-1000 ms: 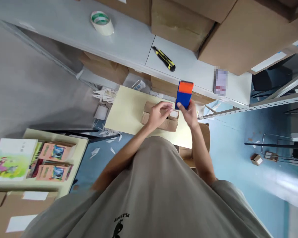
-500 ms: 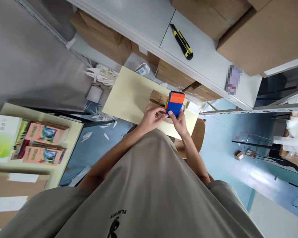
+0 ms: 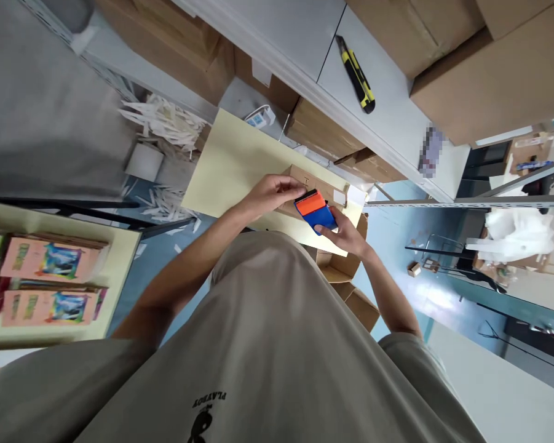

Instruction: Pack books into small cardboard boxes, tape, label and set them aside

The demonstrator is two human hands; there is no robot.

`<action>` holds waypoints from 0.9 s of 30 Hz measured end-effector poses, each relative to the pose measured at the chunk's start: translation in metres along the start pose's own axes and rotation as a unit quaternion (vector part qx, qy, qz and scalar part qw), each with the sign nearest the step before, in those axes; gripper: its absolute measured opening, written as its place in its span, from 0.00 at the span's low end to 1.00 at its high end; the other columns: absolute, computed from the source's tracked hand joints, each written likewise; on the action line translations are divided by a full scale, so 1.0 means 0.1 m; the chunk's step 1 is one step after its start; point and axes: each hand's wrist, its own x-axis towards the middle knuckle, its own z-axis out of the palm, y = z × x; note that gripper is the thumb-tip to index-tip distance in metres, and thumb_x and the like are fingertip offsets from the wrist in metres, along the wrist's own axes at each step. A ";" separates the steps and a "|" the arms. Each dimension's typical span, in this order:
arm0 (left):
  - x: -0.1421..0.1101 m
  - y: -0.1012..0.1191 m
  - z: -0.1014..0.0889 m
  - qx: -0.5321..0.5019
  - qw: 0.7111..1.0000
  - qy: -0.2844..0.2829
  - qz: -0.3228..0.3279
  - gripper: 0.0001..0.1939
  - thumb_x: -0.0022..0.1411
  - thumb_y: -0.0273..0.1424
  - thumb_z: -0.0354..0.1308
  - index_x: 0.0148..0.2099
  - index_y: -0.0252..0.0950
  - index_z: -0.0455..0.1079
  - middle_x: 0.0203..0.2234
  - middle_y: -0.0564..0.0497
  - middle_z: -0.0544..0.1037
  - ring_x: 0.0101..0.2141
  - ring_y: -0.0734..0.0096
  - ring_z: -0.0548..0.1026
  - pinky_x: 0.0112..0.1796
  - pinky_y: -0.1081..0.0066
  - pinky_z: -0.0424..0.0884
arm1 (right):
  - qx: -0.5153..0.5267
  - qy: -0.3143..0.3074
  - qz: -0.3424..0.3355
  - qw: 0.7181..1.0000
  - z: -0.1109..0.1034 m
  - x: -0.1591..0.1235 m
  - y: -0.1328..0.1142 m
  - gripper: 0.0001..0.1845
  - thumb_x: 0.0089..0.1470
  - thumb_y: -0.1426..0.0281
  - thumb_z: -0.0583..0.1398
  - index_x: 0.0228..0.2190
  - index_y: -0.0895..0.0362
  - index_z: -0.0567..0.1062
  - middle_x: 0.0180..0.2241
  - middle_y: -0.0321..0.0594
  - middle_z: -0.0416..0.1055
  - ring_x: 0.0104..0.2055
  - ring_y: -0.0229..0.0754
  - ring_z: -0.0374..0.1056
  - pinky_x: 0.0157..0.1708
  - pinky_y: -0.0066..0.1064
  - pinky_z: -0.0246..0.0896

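Observation:
My right hand (image 3: 344, 231) grips a blue and orange scraper tool (image 3: 316, 209), tilted low over a small cardboard box (image 3: 304, 183). That box lies on a pale yellow table (image 3: 233, 166). My left hand (image 3: 270, 192) rests on the box with its fingers curled on the top edge, beside the tool's orange end.
A yellow and black utility knife (image 3: 356, 75) lies on the grey shelf (image 3: 304, 37), with large cardboard cartons (image 3: 479, 67) to its right. More boxes (image 3: 325, 132) sit under the shelf. White paper strips (image 3: 163, 120) litter the floor. Colourful books (image 3: 50, 283) lie on a left table (image 3: 120, 264).
The scraper tool came down from upright above the box to a tilted position close over it. My left hand stayed on the box. The view shifted, and the tape roll left the frame.

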 end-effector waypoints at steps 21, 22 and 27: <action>0.07 -0.79 -0.27 -0.079 0.986 0.107 -0.097 0.12 0.65 0.39 0.80 0.39 0.36 0.86 0.35 0.46 0.87 0.37 0.64 0.81 0.41 0.66 0.76 | -0.092 -0.191 0.223 0.951 -0.65 0.34 -0.97 0.40 0.57 0.28 0.72 0.34 0.53 0.82 0.29 0.42 0.85 0.29 0.45 0.80 0.27 0.35 0.72; 0.09 -0.83 -0.36 -0.075 0.984 0.133 -0.092 0.15 0.65 0.42 0.80 0.39 0.36 0.85 0.34 0.46 0.87 0.37 0.64 0.80 0.40 0.67 0.75 | -0.101 -0.197 0.239 0.945 -0.78 0.33 -1.06 0.39 0.57 0.28 0.72 0.34 0.53 0.82 0.28 0.41 0.84 0.27 0.45 0.80 0.26 0.35 0.72; 0.26 -1.23 -0.63 -0.115 0.969 0.176 -0.129 0.20 0.63 0.46 0.81 0.36 0.37 0.80 0.25 0.53 0.75 0.27 0.70 0.68 0.30 0.67 0.63 | -0.133 -0.172 0.266 0.939 -1.12 0.36 -1.42 0.39 0.59 0.28 0.72 0.33 0.53 0.81 0.25 0.40 0.82 0.25 0.44 0.79 0.23 0.33 0.71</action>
